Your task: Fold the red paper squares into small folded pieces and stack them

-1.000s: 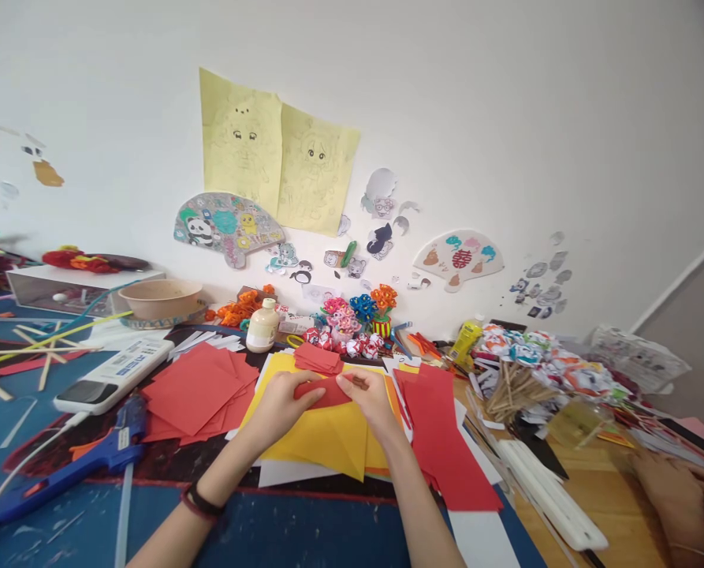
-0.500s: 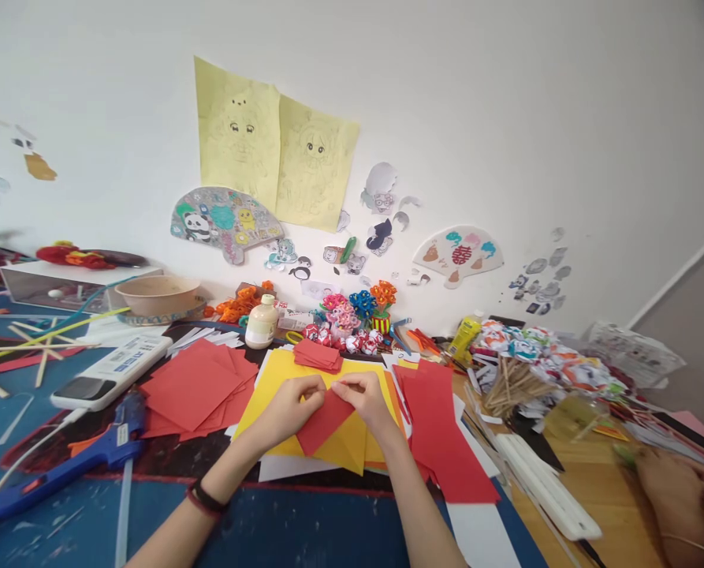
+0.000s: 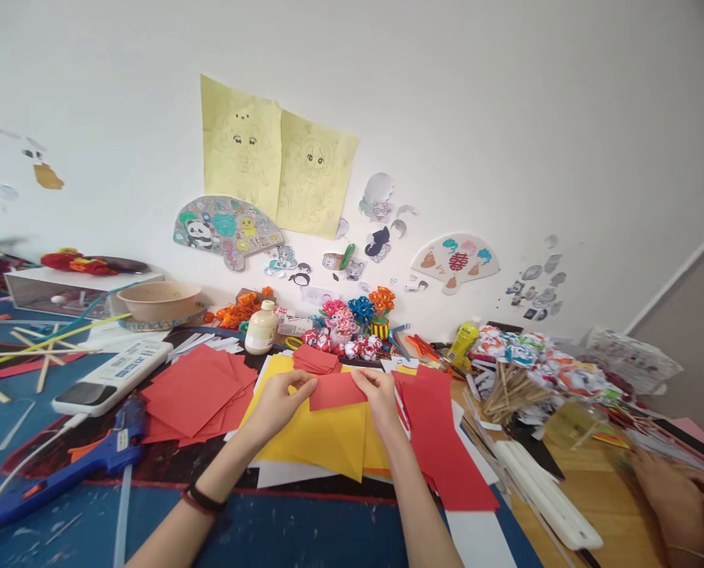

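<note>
A small red paper rectangle is held up between both hands, its long side level. My left hand pinches its left end, and my right hand grips the upper right end. Beneath lie yellow paper sheets over white ones. Just beyond the held piece rests a small stack of red paper rectangles. Left of my hands is a pile of red paper squares; larger red sheets lie to the right.
A blue glue gun and a white power strip sit at left. Behind are a glue bottle and crafted flowers. At far right, another person's hand rests near a white bar on the wooden table.
The red paper has turned from a slanted position to level and is lifted slightly. My hands have moved apart, from its top edge to its two ends.
</note>
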Available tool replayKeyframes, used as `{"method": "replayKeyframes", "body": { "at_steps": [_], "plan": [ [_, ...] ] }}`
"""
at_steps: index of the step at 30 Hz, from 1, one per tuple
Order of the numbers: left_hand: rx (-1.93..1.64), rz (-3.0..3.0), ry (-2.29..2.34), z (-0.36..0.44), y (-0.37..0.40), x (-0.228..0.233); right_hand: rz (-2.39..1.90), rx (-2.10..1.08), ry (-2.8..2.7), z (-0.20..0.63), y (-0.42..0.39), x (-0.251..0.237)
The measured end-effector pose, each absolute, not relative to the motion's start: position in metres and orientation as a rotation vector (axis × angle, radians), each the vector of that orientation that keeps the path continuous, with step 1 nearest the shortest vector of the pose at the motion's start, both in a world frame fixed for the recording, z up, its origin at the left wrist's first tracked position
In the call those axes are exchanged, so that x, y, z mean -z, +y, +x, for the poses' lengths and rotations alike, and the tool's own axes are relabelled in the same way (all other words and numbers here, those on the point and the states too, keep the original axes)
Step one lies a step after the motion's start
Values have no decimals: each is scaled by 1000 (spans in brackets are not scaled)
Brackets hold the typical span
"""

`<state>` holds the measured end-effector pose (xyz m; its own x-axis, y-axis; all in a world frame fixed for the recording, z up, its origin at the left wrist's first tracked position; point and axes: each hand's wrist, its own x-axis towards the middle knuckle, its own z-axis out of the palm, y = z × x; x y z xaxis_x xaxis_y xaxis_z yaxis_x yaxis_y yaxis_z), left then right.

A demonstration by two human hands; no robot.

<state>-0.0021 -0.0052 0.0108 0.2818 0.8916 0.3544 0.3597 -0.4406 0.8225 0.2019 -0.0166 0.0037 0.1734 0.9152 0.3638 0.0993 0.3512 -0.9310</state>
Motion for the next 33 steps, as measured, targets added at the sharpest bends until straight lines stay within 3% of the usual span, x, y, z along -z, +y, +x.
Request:
{"method": "replayKeyframes", "body": {
  "at_steps": [8,15,21,23,33],
  "plan": [
    [-1196,1895,1120,-10,0,-10,-1049,-1124,-1601,191,-20,-1],
    [-1157,1951,1135,1,-8,-10,-994,-1123,-1599,179,-20,1],
    [-1773,1292,1425,-47,21,-7,-986,-1232,-1614,186,-18,5],
    [-1831,1155,1432,-54,26,-4,-997,-1225,-1588,185,-19,5],
    [-1489,1163,1005,-4,-4,-9,-1023,-1152,-1394,184,-12,13]
  ]
}}
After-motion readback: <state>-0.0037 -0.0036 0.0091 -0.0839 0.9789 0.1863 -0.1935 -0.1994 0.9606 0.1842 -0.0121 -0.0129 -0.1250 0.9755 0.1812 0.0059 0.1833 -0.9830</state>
